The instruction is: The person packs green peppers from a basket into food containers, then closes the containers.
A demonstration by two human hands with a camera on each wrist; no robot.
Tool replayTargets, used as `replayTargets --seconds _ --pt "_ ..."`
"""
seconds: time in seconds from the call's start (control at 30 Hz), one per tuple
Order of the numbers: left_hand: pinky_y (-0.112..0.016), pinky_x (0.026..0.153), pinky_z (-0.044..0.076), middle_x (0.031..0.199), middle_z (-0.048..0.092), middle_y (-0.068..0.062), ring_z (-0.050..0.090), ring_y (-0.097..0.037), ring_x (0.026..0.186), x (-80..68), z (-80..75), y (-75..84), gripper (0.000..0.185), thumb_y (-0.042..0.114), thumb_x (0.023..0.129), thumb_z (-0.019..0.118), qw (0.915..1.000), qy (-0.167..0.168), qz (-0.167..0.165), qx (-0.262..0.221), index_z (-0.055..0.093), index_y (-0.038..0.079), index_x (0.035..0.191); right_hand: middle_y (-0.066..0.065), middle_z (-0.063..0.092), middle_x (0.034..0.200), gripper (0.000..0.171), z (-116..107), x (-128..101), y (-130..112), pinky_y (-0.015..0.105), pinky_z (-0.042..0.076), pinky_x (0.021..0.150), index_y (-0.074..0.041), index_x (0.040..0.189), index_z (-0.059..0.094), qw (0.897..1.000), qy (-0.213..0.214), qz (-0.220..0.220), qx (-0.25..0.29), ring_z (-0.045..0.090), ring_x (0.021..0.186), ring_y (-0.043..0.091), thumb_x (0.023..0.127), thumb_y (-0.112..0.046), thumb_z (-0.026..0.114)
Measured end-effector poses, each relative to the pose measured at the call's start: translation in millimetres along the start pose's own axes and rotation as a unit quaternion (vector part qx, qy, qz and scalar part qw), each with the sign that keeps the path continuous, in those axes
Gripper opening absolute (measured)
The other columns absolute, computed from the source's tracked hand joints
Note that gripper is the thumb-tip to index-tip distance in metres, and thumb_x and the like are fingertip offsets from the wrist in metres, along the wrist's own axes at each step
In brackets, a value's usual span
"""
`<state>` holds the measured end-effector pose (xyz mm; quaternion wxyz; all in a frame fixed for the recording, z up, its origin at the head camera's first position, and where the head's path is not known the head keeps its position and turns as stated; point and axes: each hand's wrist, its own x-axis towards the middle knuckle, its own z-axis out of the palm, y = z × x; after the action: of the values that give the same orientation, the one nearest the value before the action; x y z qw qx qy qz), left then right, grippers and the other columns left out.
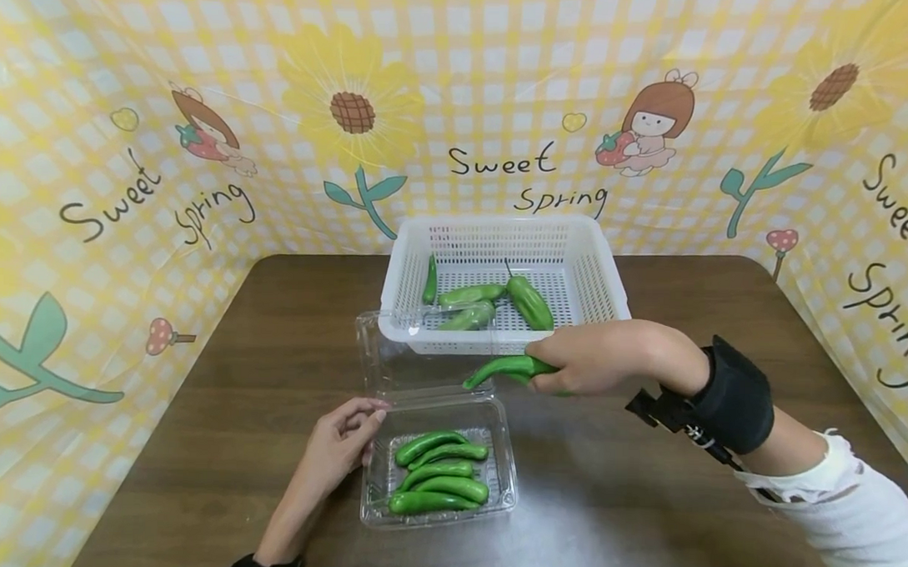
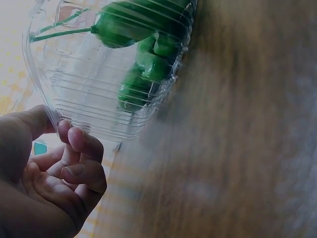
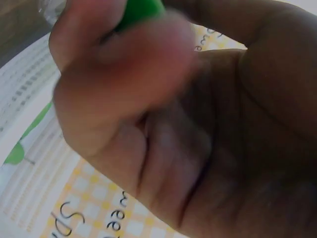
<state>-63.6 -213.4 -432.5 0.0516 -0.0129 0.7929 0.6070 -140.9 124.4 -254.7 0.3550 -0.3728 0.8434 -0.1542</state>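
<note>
My left hand [image 1: 343,442] pinches the left rim of a clear plastic clamshell box [image 1: 503,477] between thumb and fingers; the left wrist view shows this grip on the ribbed box wall [image 2: 94,126]. Several green chili peppers [image 1: 439,501] lie side by side in the box. Its lid [image 1: 372,356] stands open at the back, partly over the front of a white basket. My right hand [image 1: 602,355] holds a curved green chili pepper [image 1: 505,367] above the hinge side of the box. In the right wrist view the fingers hide most of that pepper [image 3: 141,11].
Behind the box, the white perforated basket [image 1: 608,280] contains several larger and smaller green peppers [image 1: 530,303]. Both stand on a brown wooden table [image 1: 287,336]. A yellow checked cloth [image 1: 491,84] with printed flowers hangs around the back and sides.
</note>
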Motion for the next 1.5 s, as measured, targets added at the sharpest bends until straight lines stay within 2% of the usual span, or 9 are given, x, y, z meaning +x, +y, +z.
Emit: replayTargets --seconds 0.17,0.43,0.67,0.83,0.97,1.17,1.33,1.5 --pt "-0.021 0.042 0.037 0.061 0.055 -0.003 0.050 -0.009 0.049 -1.0 0.1 -1.0 0.026 0.027 0.098 0.064 1.0000 0.002 0.000 0.000 0.066 0.007 0.115 -0.006 0.041 0.069 0.015 9 8 -9 0.020 0.036 0.055 -0.014 0.092 0.047 1.000 -0.005 -0.021 0.008 0.038 0.056 0.006 0.106 -0.021 0.046" --pt "-0.021 0.042 0.038 0.062 0.055 -0.005 0.051 -0.009 0.049 -2.2 -0.6 -2.0 0.026 0.026 0.098 0.064 1.0000 0.005 -0.002 -0.002 0.066 0.007 0.115 -0.008 0.033 0.067 0.014 21 25 -18 0.018 0.033 0.053 -0.015 0.091 0.044 0.997 0.014 -0.065 -0.039 0.033 0.054 0.004 0.105 -0.019 0.047" --pt "-0.020 0.042 0.038 0.063 0.056 -0.005 0.051 -0.009 0.049 -3.0 -0.5 -2.0 0.025 0.025 0.097 0.065 0.9999 0.010 -0.006 -0.005 0.066 0.008 0.115 -0.008 0.037 0.067 0.012 33 40 -28 0.017 0.034 0.051 -0.016 0.094 0.045 0.997 0.016 -0.063 -0.052 0.038 0.054 0.003 0.104 -0.020 0.050" --pt "-0.020 0.042 0.038 0.062 0.055 -0.003 0.051 -0.010 0.049 -4.6 -0.7 -0.7 0.025 0.025 0.097 0.065 0.9997 0.015 -0.016 -0.006 0.066 0.008 0.115 -0.006 0.043 0.069 0.006 43 52 -34 0.019 0.038 0.054 -0.013 0.102 0.049 0.995 0.024 -0.071 -0.068 0.043 0.058 0.004 0.104 -0.018 0.051" --pt "-0.019 0.043 0.036 0.061 0.054 -0.002 0.051 -0.010 0.049 -5.6 -0.5 0.3 0.024 0.024 0.097 0.065 0.9995 0.016 -0.023 -0.011 0.066 0.007 0.115 -0.006 0.045 0.068 0.014 53 62 -37 0.021 0.038 0.058 -0.009 0.112 0.051 0.992 0.029 -0.074 -0.095 0.046 0.058 0.005 0.105 -0.021 0.051" --pt "-0.020 0.042 0.037 0.061 0.055 -0.003 0.051 -0.010 0.048 -5.0 -0.5 1.4 0.025 0.026 0.097 0.065 0.9997 0.017 -0.017 -0.002 0.067 0.008 0.114 -0.006 0.046 0.066 0.023 64 73 -40 0.022 0.039 0.059 -0.007 0.120 0.052 0.989 0.029 -0.069 -0.124 0.049 0.058 0.006 0.105 -0.025 0.050" --pt "-0.021 0.042 0.037 0.061 0.055 -0.003 0.051 -0.011 0.049 -3.1 -0.5 2.1 0.025 0.027 0.098 0.065 0.9998 0.014 -0.010 0.003 0.067 0.009 0.114 -0.005 0.047 0.068 0.022 69 79 -38 0.024 0.039 0.061 -0.009 0.121 0.051 0.987 0.040 -0.077 -0.133 0.050 0.062 0.008 0.105 -0.024 0.050" --pt "-0.020 0.042 0.038 0.062 0.056 -0.003 0.051 -0.010 0.049 -2.1 -0.5 3.0 0.026 0.026 0.098 0.064 1.0000 0.007 -0.001 0.001 0.066 0.006 0.115 -0.005 0.053 0.078 0.018 75 84 -37 0.024 0.045 0.065 -0.010 0.117 0.052 0.984 0.053 -0.086 -0.145 0.055 0.068 0.007 0.103 -0.022 0.053"
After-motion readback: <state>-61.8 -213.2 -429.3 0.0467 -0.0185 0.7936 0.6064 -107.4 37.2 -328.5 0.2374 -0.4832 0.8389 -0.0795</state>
